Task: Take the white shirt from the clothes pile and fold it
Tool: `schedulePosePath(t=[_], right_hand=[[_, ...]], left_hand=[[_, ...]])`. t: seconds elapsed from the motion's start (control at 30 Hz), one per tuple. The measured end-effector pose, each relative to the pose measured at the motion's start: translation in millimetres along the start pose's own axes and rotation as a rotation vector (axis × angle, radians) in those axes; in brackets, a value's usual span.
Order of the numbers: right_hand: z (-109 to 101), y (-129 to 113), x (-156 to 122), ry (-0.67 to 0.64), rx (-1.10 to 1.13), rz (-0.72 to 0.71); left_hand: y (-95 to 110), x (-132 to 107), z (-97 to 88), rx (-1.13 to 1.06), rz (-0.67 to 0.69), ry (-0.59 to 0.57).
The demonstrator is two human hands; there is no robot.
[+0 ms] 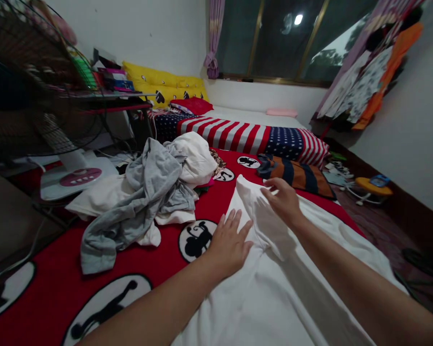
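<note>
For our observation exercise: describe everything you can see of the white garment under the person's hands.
The white garment is plain, soft, thin-looking cloth, spread mostly flat on the red blanket with shallow creases. Its far end narrows to a raised fold, which the right hand pinches. The left hand lies flat, fingers spread, on its left edge. Its near end runs out of view.

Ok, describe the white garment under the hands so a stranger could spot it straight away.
Find the bed's red blanket with black figures in white circles. On its right side lies the white garment, left hand flat on it, right hand lifting a fold. Unlike the crumpled grey-and-white pile to its left, it is spread out smooth.
</note>
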State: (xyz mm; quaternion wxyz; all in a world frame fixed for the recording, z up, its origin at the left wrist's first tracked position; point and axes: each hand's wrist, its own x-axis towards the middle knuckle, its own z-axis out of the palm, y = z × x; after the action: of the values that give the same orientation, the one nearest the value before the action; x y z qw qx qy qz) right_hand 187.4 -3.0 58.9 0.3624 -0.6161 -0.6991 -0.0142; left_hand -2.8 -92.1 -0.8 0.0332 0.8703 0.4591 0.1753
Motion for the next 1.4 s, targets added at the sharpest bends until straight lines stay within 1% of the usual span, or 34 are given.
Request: schedulePosePath(t=[0.07, 0.1, 0.17, 0.23, 0.27, 0.33, 0.43, 0.53, 0.6, 0.63, 0.73, 0.8, 0.87, 0.9, 0.93, 1.0, 1.03, 1.07, 1.1, 1.17, 1.27, 1.33, 1.4], right_hand=[[22.4, -26.8, 18.1, -0.091, -0.149, -0.129], [31.8, -36.2, 26.9, -0.135, -0.246, -0.146], [44.6, -44.0, 44.8, -0.232, -0.404, -0.091], [50.5, -37.8, 62.5, -0.316, -0.468, 0.009], [52.3, -31.0, 70.4, -0.330, -0.467, 0.066], [57.2, -13.9, 81.6, -0.301, -0.422, 0.180], [71.7, 8.7, 83.1, -0.264, -0.369, 0.328], [86.1, 19.0, 76.2, -0.251, -0.375, 0.350], [87.3, 20.2, 76.7, -0.265, -0.354, 0.334], [84.2, 20.0, 78.7, -0.285, -0.334, 0.320], [62.1, 18.2, 80.6, -0.329, -0.270, 0.276], [42.8, 17.4, 67.9, -0.272, -0.236, 0.216], [25.5, 19.1, 41.3, -0.156, -0.214, 0.099], [18.4, 21.4, 24.6, -0.119, -0.209, 0.010], [12.3, 24.7, 7.3, -0.109, -0.210, -0.084], [1.3, 33.4, -23.6, -0.204, -0.214, -0.272], [-4.8, 38.4, -35.5, -0.250, -0.210, -0.321], [-11.9, 43.3, -44.5, -0.271, -0.199, -0.333], [-20.7, 48.0, -51.1, -0.259, -0.186, -0.307], [-43.7, 57.3, -60.0, -0.189, -0.176, -0.210], [-87.0, 75.6, -74.8, -0.137, -0.226, -0.084], [-115.1, 94.9, -89.7, -0.117, -0.278, 0.042], [-137.6, 119.6, -106.5, -0.082, -0.333, 0.219]], left_hand=[[0.1, 0.0, -0.3, -0.014, -0.005, 0.008], [0.3, -0.2, -0.3, -0.022, -0.010, 0.012], [0.9, -0.7, 0.0, -0.039, -0.024, 0.022], [1.5, -1.3, 0.8, -0.061, -0.040, 0.036], [1.7, -1.6, 1.2, -0.075, -0.049, 0.043], [2.1, -2.0, 1.9, -0.105, -0.062, 0.049], [2.2, -2.0, 2.0, -0.139, -0.081, 0.041], [2.3, -1.7, 2.0, -0.143, -0.094, 0.028], [2.0, -1.6, 2.8, -0.129, -0.092, 0.036], [1.7, -1.5, 3.3, -0.119, -0.090, 0.043], [0.9, -1.3, 4.3, -0.095, -0.079, 0.057], [0.8, -1.3, 3.9, -0.085, -0.072, 0.062], [0.8, -1.2, 2.6, -0.075, -0.067, 0.065], [0.8, -1.1, 2.0, -0.070, -0.066, 0.065], [0.8, -0.9, 1.5, -0.065, -0.065, 0.063], [0.4, -0.6, 1.5, -0.055, -0.067, 0.062], [0.1, -0.5, 2.0, -0.049, -0.068, 0.064], [-0.4, -0.5, 2.7, -0.043, -0.067, 0.067], [-0.9, -0.6, 3.6, -0.038, -0.065, 0.070], [-2.2, -0.9, 4.6, -0.026, -0.056, 0.079], [-3.0, -1.1, 1.8, -0.010, -0.021, 0.094], [-2.1, -1.0, -2.8, -0.008, 0.044, 0.105], [-0.2, -0.8, -7.4, -0.024, 0.154, 0.103]])
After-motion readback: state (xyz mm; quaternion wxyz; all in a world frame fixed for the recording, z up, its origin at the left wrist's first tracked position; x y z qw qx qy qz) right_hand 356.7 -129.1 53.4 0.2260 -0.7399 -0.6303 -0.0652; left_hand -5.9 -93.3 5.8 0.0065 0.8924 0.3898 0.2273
